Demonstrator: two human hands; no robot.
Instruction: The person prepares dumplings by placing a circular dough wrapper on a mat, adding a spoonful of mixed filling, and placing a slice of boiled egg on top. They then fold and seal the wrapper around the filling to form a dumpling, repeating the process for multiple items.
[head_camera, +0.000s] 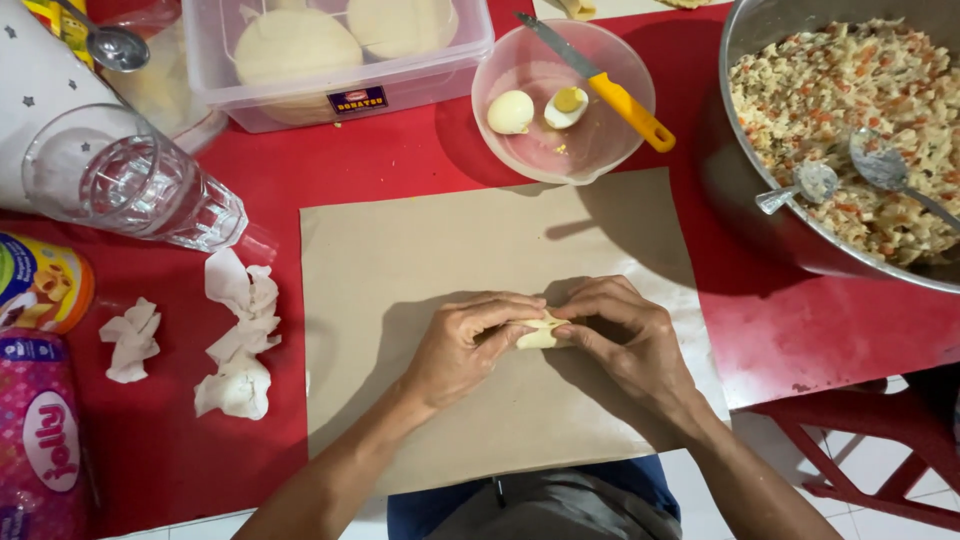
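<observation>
Looks like a home kitchen setup: red table (400, 170) with a big metal bowl of chopped filling (850, 130) upper right, a plastic tub of dough rounds (330, 50) up top, boiled eggs in a pink bowl (565, 100), drinking glass (135, 185) upper left.

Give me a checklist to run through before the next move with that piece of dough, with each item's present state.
1. Both hands on the dough piece: ok, left hand and right hand pinch it from either side.
2. Dough over the brown paper: ok.
3. Seam fully closed: cannot tell, fingers cover it.
4. Filling within reach: ok, metal bowl of filling with two spoons sits at upper right.
5. Eggs ready: ok, pink bowl holds a whole egg and a half.
6. Knife safely placed: not ok, it lies balanced across the pink bowl's rim.
</observation>
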